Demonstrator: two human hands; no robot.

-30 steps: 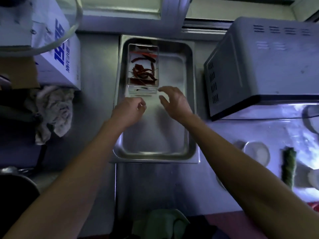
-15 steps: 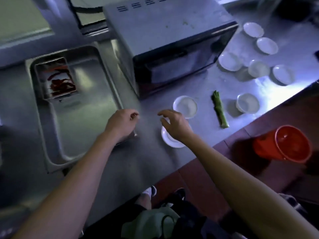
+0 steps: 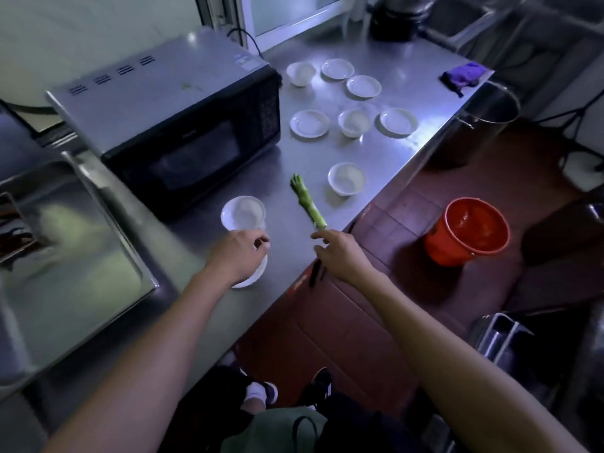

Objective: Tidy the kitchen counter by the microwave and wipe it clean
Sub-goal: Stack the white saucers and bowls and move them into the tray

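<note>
Orange bucket (image 3: 467, 235), perhaps water-filled, on floor (image 3: 408, 308)

The scene is dim, with a cool bluish cast; most light enters from the window (image 3: 294, 11) at the upper centre of the frame and falls on the steel counter (image 3: 408, 80) in the upper middle, where a pale glare washes the metal around the white dishes (image 3: 336, 68); the microwave (image 3: 170, 112) front is nearly black; the lower part of the frame sinks into deep shadow; the steel tray (image 3: 81, 256) at the left edge is smeared by motion blur; straight lines bow toward the corners from the wide lens; the orange bucket (image 3: 467, 237) at right keeps its colour but looks soft.
</note>
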